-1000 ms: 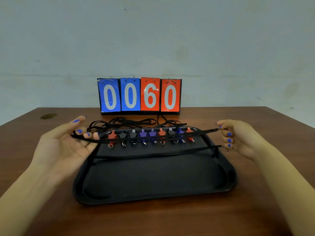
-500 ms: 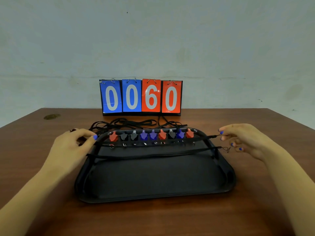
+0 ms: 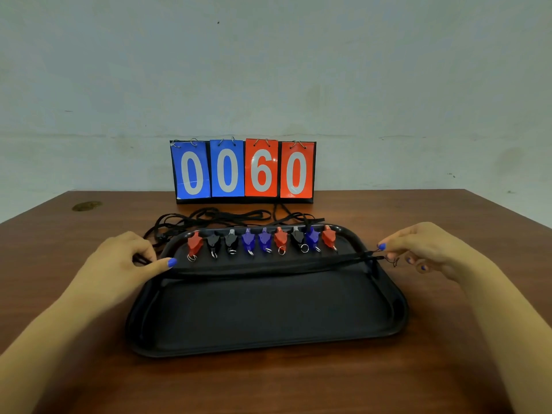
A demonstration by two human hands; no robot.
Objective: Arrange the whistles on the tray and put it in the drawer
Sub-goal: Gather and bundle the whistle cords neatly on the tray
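I hold a black lanyard [image 3: 268, 265] stretched flat across the black tray [image 3: 268, 342], one end pinched in each of my hands: my left hand [image 3: 119, 264] grips it at the tray's left rim, fingers curled round the cord, and my right hand [image 3: 427, 249] pinches the other end just past the right rim. Behind the cord, nine whistles [image 3: 264, 240] sit in one row along the tray's far edge: three red, three black and three blue. More black lanyards [image 3: 209, 218] lie tangled on the table [image 3: 59, 294] beyond the tray. At the back stands a scoreboard [image 3: 243, 171] with four cards, two blue and two red, reading 0060.
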